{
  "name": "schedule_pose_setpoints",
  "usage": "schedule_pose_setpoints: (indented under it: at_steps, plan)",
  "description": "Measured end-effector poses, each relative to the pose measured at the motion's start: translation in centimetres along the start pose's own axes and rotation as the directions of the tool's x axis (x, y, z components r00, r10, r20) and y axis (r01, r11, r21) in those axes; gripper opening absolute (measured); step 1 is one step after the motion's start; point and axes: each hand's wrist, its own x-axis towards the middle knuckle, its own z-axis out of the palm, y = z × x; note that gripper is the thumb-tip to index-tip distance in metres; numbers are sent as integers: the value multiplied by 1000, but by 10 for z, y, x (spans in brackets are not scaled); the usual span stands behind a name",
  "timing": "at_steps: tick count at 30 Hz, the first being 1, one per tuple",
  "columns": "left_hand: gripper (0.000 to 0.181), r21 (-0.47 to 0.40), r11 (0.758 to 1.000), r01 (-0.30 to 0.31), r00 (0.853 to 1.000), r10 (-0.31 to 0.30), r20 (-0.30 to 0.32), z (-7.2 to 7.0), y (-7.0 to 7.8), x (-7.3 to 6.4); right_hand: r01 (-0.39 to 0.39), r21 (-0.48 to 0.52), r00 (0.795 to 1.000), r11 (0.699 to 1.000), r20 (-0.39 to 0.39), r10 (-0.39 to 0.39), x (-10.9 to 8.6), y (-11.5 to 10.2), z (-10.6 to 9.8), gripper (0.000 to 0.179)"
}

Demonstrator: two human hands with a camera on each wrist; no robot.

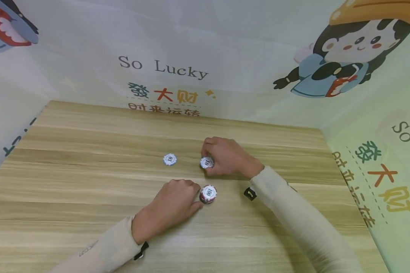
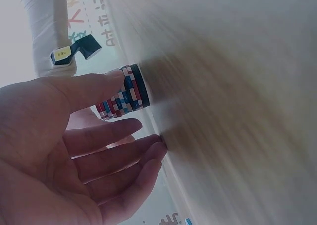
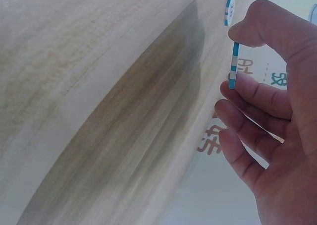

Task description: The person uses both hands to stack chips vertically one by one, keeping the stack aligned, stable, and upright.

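In the head view my right hand (image 1: 225, 155) pinches a blue-and-white poker chip (image 1: 206, 162) marked 10. The right wrist view shows this chip (image 3: 234, 65) edge-on between thumb and index fingertip, with the other fingers loosely bent. A second blue-and-white chip (image 1: 169, 159) marked 10 lies flat on the table to its left. Nearer me stands an upright stack of poker chips (image 1: 208, 193), a 100 chip on top. My left hand (image 1: 175, 201) is at the stack's left side. Its thumb reaches the stack (image 2: 131, 91) of red, blue and black edges; its relaxed fingers lie beside it.
A wood-grain table (image 1: 89, 151) spreads under everything. Pale printed sheets (image 1: 225, 57) with lettering and cartoon figures stand as walls at the back and both sides. A small black device (image 1: 250, 193) sits at the right sleeve, another (image 1: 141, 251) at the left.
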Motion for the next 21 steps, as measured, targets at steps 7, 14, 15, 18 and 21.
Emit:
schedule_pose_setpoints:
  at_steps: [7,14,15,18,21]
  plan:
    - [28,8,1000,-3,1000,3,-2,1,0,0,10,-6,1000,1000,-15,-10,-9,-4,-4,32]
    - [29,17,1000,-5,1000,5,-10,1,1,-1,15,-19,1000,1000,-19,-16,-18,-10,-9,33]
    - [29,18,1000,-4,1000,4,-10,2,1,-1,19,-19,1000,1000,-24,-19,-20,-12,-9,33]
    - [30,21,1000,-5,1000,5,-11,3,1,-2,36,-20,998,999,-48,-37,-24,-15,-11,35]
    - [30,21,1000,-9,1000,9,-15,3,0,-2,56,-25,996,998,-71,-57,-28,-18,-12,36]
